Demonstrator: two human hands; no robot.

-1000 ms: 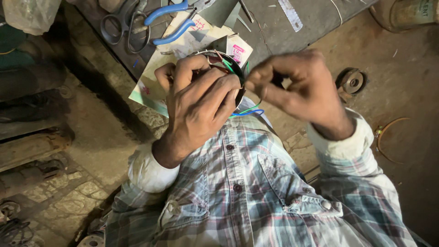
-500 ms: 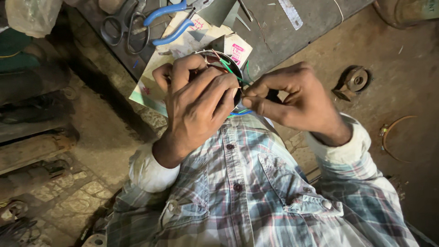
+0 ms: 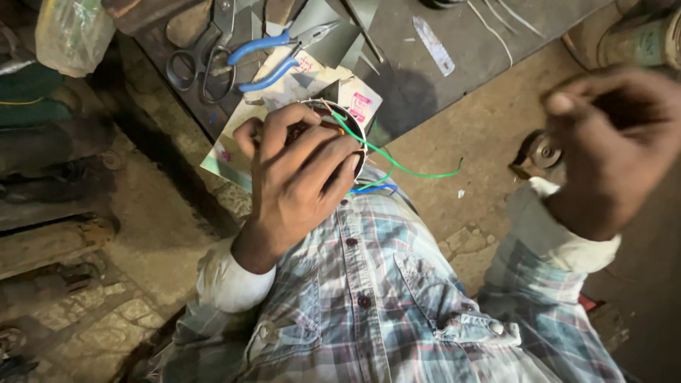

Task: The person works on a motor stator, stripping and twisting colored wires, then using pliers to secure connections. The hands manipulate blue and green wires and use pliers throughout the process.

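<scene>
The left hand (image 3: 301,174) is clamped around a small round component (image 3: 352,131), of which only a white curved rim shows past the fingertips; the fingers cover most of its body, so its type cannot be told. The component is held close in front of the checked shirt (image 3: 376,298), above the near edge of the workbench (image 3: 425,78). A green wire (image 3: 404,167) leaves the component at its upper edge and curves out to the right, ending free in the air. A blue wire (image 3: 372,189) runs beneath it, just above the shirt. The right hand (image 3: 610,142) is raised well apart from the component, to the right and close to the camera. It is blurred; the fingers are curled toward the thumb, but whether they hold anything cannot be told. On the workbench, behind the left hand, lie blue-handled pliers (image 3: 273,60), with scissors (image 3: 195,67) just beside them on the left. Printed paper cards (image 3: 358,106) lie partly hidden under the held component. A pale flat strip (image 3: 434,44) lies farther right on the bench top. A plastic bag (image 3: 71,35) sits at the upper left. A small round metal part (image 3: 538,152) lies on the floor, between the wire end and the right sleeve.
</scene>
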